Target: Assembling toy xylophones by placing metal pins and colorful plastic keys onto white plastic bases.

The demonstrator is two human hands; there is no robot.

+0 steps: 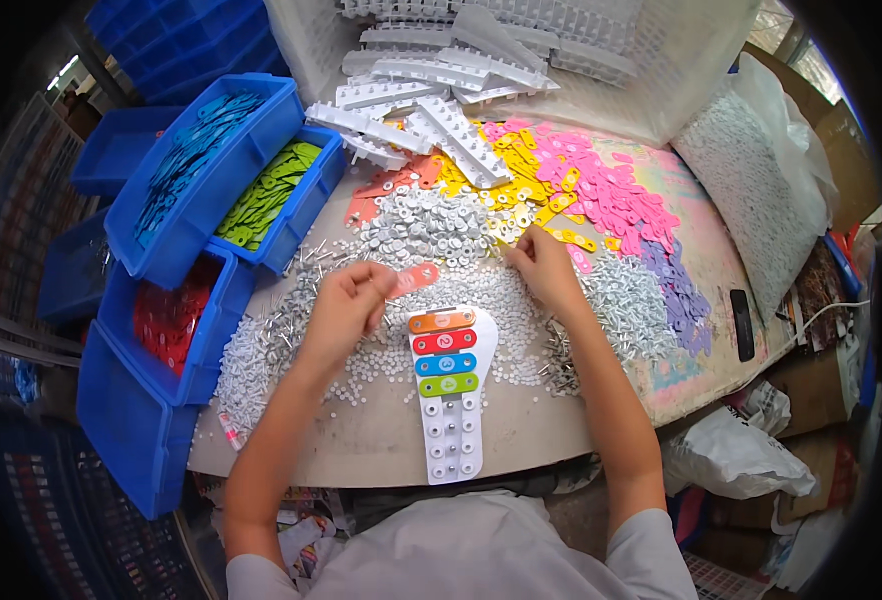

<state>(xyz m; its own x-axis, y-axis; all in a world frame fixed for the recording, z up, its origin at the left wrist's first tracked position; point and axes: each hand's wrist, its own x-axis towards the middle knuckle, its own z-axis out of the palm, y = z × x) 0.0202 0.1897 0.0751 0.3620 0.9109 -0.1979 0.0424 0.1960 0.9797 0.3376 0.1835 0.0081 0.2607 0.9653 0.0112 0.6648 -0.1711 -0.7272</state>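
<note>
My left hand (351, 305) is closed in a pinch on one end of a coral plastic strip (416, 279), held above the small white parts. To the right, my right hand (546, 265) has its fingertips pressed together beside the yellow strips (561, 205); whatever lies between them is too small to make out. Between my forearms a white plastic xylophone-shaped base (452, 440) lies on the table. Orange (442, 321), red (444, 341), blue (446, 363) and green (448, 385) strips sit across its upper part. White rings and metal pegs show along its lower part.
White caps (426, 225) and metal screws (626, 310) lie heaped around, with pink (611, 190) and purple strips (673, 290) at right. Blue bins (151, 250) of coloured strips stand left. White bases (441, 70) pile up behind. A dark phone-like object (742, 325) lies near the right edge.
</note>
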